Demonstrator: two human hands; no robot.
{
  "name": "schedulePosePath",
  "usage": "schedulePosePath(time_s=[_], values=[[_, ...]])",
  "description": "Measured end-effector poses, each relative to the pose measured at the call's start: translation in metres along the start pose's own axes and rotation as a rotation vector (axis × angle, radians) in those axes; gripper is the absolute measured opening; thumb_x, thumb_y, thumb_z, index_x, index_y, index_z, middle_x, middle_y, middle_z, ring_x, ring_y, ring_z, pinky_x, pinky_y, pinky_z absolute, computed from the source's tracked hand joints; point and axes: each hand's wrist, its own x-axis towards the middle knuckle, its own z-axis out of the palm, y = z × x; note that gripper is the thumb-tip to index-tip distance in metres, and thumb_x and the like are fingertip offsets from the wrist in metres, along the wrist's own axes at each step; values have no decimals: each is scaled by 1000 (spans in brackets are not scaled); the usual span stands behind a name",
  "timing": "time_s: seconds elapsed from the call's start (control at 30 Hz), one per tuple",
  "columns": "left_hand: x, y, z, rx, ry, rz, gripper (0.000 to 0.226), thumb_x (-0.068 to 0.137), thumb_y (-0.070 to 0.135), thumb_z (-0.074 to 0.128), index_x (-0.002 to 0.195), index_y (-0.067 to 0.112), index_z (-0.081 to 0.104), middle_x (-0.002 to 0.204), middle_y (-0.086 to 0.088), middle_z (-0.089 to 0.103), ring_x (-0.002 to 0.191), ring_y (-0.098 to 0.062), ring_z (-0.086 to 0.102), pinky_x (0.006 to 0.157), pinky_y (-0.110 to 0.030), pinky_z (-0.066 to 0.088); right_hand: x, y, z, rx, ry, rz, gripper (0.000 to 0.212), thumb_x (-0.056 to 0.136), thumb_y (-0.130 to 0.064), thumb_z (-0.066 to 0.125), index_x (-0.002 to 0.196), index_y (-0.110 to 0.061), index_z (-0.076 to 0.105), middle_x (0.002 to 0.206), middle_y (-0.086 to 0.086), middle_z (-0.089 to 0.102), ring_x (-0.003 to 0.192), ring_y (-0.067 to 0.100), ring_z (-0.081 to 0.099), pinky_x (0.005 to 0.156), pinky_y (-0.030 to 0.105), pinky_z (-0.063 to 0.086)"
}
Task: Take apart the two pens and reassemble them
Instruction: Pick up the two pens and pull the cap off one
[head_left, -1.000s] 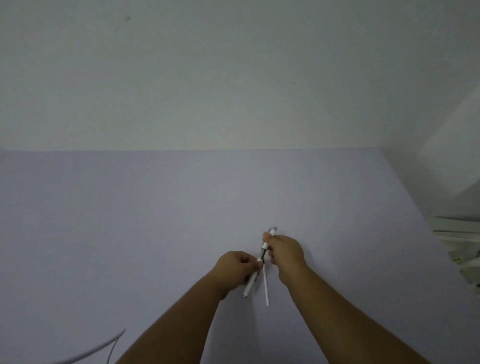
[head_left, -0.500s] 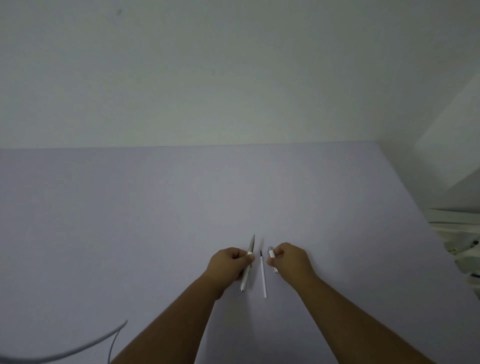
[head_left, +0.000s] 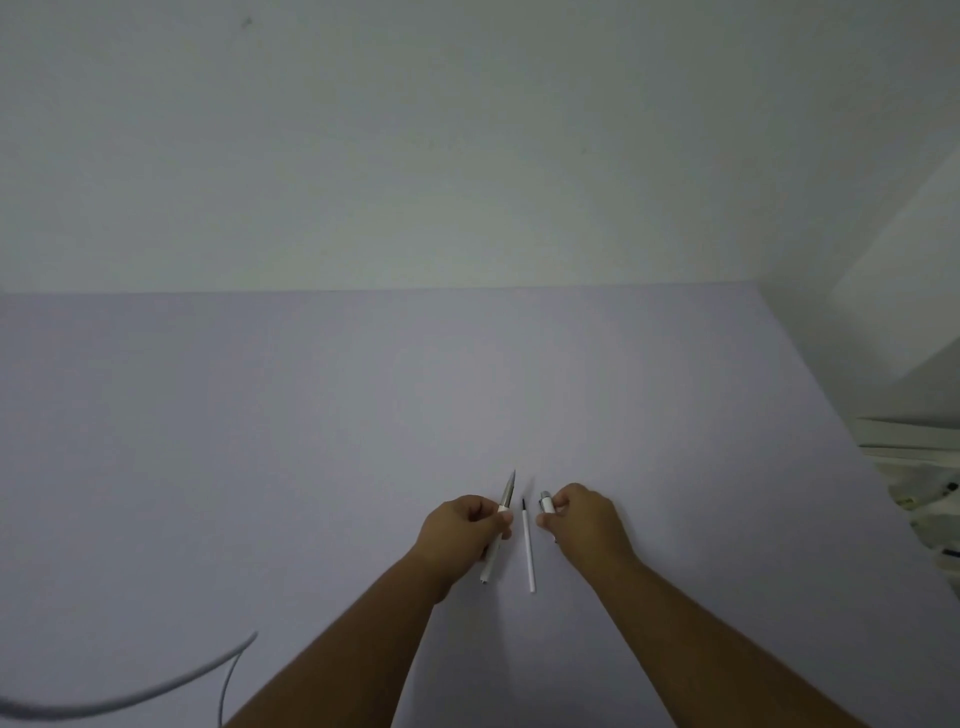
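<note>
My left hand (head_left: 462, 530) grips a white pen (head_left: 497, 535) whose silvery tip points away from me; its rear end sticks out below the fist. My right hand (head_left: 582, 522) pinches a short white and silver pen piece (head_left: 545, 503) between thumb and fingers. Between the two hands a thin white refill (head_left: 528, 551) with a dark tip lies flat on the pale lilac table (head_left: 311, 441), touched by neither hand. Any other pen parts are hidden inside my right fist.
A grey cable (head_left: 156, 691) curves over the table's near left corner. Past the table's right edge sits a white shelf with small items (head_left: 914, 467). A plain wall rises behind the table.
A second ago both hands were together on one pen above the lying refill. They have since pulled apart, the left keeping the long body, the right keeping the short piece.
</note>
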Motion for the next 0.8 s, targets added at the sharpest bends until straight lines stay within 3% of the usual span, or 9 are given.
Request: schedulePosePath(time_s=[0.13, 0.2, 0.3, 0.47, 0.67, 0.8], values=[[-1, 3, 0, 41, 6, 18, 15, 88, 31, 64, 79, 21, 70, 94, -6, 73, 86, -22, 64, 82, -35, 54, -5, -5, -5, 42, 114, -86, 31, 87, -36, 61, 99, -7, 65, 98, 10, 68, 94, 27, 63, 83, 35, 50], [-2, 4, 1, 78, 17, 35, 16, 88, 32, 62, 80, 20, 70, 96, -8, 72, 88, -24, 63, 81, -35, 53, -9, -14, -10, 163, 96, -109, 35, 87, -46, 58, 87, -12, 66, 84, 3, 67, 83, 22, 62, 77, 34, 49], [-2, 8, 3, 115, 24, 69, 20, 89, 34, 61, 86, 16, 70, 96, -11, 72, 80, -20, 61, 67, -27, 50, -17, -30, -13, 391, -80, -84, 33, 81, -50, 64, 67, -20, 61, 63, -6, 57, 61, 11, 52, 61, 27, 44], [-6, 15, 1, 144, -10, 98, 23, 92, 34, 57, 80, 17, 68, 71, 3, 66, 59, -8, 58, 45, -14, 44, -21, -38, -14, 469, -139, -113, 28, 83, -31, 67, 58, -22, 58, 53, -10, 52, 51, 7, 45, 53, 23, 36], [-10, 26, -4, -42, -79, 52, 22, 95, 25, 54, 81, 20, 70, 70, 1, 66, 63, -11, 63, 54, -15, 54, -22, -41, -25, 724, -300, -104, 12, 87, -16, 63, 79, -19, 71, 73, -2, 65, 65, 11, 54, 64, 24, 42], [-15, 29, -4, -4, -64, 77, 22, 96, 26, 52, 80, 23, 68, 71, 4, 65, 62, -8, 60, 49, -12, 48, -24, -42, -29, 700, -299, -20, 16, 84, -29, 67, 75, -16, 69, 71, 0, 62, 62, 13, 51, 60, 25, 41]])
